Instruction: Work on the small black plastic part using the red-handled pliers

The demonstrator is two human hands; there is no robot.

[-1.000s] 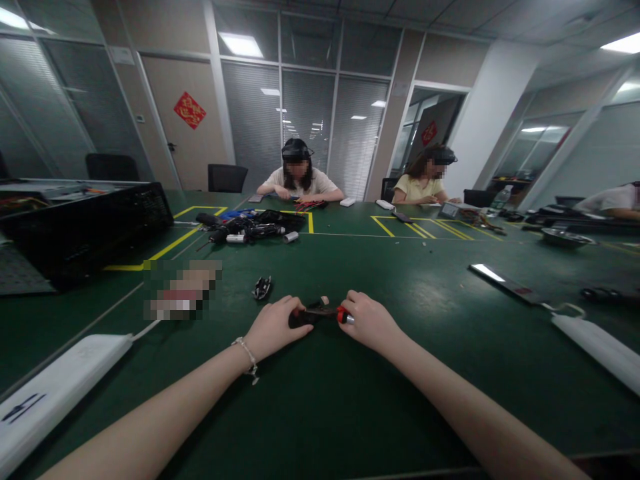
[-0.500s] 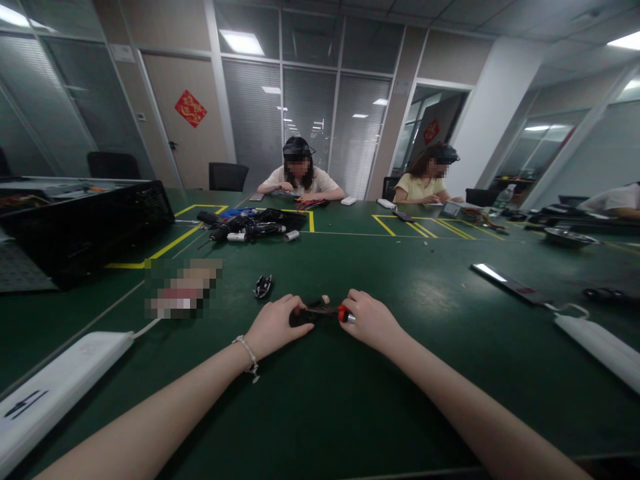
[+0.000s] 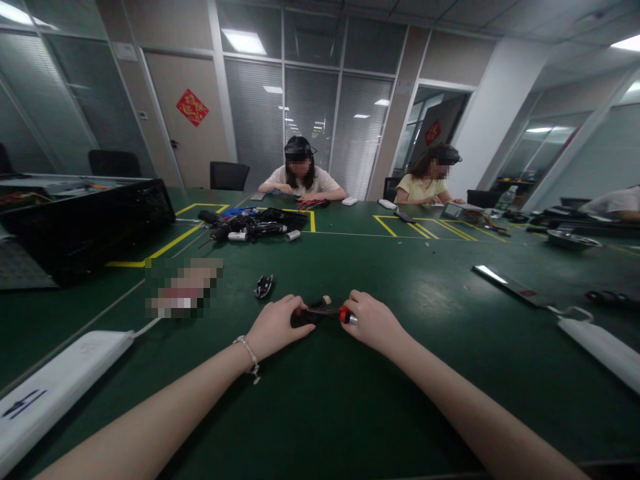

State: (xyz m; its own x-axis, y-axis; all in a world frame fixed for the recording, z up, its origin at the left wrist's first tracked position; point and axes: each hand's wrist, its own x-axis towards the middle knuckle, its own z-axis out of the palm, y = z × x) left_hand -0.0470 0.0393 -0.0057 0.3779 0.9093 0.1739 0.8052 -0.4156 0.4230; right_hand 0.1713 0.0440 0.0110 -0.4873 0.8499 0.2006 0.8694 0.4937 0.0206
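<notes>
My left hand point(image 3: 277, 325), with a bracelet at its wrist, is closed around the side of a small dark part point(image 3: 303, 320) resting low over the table. My right hand point(image 3: 373, 317) grips a tool with a red and silver handle point(image 3: 346, 316), which looks like a screwdriver. Its thin dark shaft runs left to the part in the other hand. My fingers hide much of both things, and where the tip touches cannot be made out. Just beyond them lies a small beige piece point(image 3: 327, 300). A small black and silver part point(image 3: 263, 287) sits farther left.
A black computer case point(image 3: 90, 223) stands at the left. Black cables and parts point(image 3: 255, 223) are heaped ahead. White power banks point(image 3: 65, 393) with cabled phones lie on both sides. A metal bowl point(image 3: 573, 240) sits at the far right. Two people point(image 3: 300, 177) work across the table.
Both hands keep nearly the same pose on the tool and the dark part. The view has shifted very slightly.
</notes>
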